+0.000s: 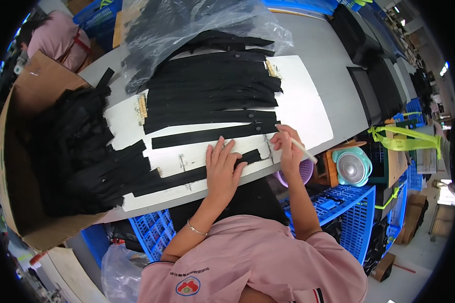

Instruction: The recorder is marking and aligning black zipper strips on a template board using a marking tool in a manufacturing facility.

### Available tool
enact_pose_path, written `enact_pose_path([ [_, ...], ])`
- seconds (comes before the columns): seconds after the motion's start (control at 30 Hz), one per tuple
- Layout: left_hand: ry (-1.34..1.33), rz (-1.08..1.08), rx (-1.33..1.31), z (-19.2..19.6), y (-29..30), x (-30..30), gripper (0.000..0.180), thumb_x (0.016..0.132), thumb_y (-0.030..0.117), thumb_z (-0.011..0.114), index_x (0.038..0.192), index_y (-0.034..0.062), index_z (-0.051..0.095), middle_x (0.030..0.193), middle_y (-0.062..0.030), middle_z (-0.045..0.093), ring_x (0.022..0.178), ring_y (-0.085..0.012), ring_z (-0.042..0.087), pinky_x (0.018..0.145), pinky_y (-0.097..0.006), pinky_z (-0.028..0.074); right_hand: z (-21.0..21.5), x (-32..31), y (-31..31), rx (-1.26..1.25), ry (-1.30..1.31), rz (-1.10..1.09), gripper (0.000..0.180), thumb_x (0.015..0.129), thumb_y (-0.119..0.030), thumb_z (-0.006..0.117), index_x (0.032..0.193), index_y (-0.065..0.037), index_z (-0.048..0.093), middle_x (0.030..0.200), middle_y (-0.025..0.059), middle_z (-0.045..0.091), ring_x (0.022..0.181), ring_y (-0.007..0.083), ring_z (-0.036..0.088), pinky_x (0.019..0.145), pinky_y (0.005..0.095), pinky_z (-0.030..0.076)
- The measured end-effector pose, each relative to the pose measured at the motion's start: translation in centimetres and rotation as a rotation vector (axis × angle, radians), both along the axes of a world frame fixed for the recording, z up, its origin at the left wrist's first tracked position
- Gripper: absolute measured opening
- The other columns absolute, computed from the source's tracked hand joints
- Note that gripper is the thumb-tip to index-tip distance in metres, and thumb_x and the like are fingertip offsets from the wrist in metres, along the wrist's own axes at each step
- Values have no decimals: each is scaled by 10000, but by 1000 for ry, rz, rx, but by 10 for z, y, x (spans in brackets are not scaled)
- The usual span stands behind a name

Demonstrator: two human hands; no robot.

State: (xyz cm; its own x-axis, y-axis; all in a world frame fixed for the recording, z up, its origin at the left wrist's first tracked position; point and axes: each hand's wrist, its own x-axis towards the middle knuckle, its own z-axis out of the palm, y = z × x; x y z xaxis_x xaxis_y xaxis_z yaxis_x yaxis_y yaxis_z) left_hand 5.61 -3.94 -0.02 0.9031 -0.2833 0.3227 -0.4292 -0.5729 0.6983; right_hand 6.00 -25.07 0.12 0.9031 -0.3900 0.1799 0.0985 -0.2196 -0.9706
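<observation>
My left hand (222, 169) lies flat with its fingers spread on a white board (308, 101). Its fingertips reach the lower edge of a long black fabric strip (197, 137), and the palm side covers part of another black strip (182, 178) nearer to me. Between the fingers of my right hand (289, 146) is a slim white pen (304, 151), its back end pointing down to the right. The hand is at the right end of the farther strip; whether the tip touches the cloth I cannot tell. Dark lines are drawn on the board beside both hands.
More black strips (207, 91) lie in rows beyond my hands, partly under a clear plastic bag (151, 30). At left, a cardboard box (17, 166) holds piled strips. A turquoise fan (352, 166), purple basket (302, 172) and blue crates (356, 222) stand right of me. Someone in pink (60, 38) is at far left.
</observation>
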Motion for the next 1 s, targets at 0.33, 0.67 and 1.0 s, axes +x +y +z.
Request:
enact_pose_path([
  [0.33, -9, 30, 154, 9, -17, -4, 246, 881, 180, 766, 1099, 87, 699, 1412, -113, 602, 1433, -350, 446, 1214, -560, 234, -13, -37, -1, -827, -340, 226, 391, 865, -109, 751, 1244, -54, 674, 1159, 107, 734, 1112, 270, 680, 922, 410, 511],
  [0.67, -13, 120, 388, 5, -50, -29, 388, 994, 96, 600, 1372, 154, 663, 1519, -100, 527, 1470, -335, 399, 1223, -573, 166, -30, -58, -32, -986, -304, 202, 439, 953, -292, 696, 1334, -87, 624, 1385, 102, 653, 1371, 270, 532, 1169, 501, 319],
  [1.0, 10, 51, 405, 4, -48, -29, 636, 997, 315, 626, 1557, 96, 417, 1615, -134, 389, 1528, -344, 295, 1235, -569, 167, -45, -58, -35, -1101, -254, 93, 433, 969, -297, 682, 1344, -86, 630, 1413, 99, 631, 1352, 272, 537, 1192, 510, 302],
])
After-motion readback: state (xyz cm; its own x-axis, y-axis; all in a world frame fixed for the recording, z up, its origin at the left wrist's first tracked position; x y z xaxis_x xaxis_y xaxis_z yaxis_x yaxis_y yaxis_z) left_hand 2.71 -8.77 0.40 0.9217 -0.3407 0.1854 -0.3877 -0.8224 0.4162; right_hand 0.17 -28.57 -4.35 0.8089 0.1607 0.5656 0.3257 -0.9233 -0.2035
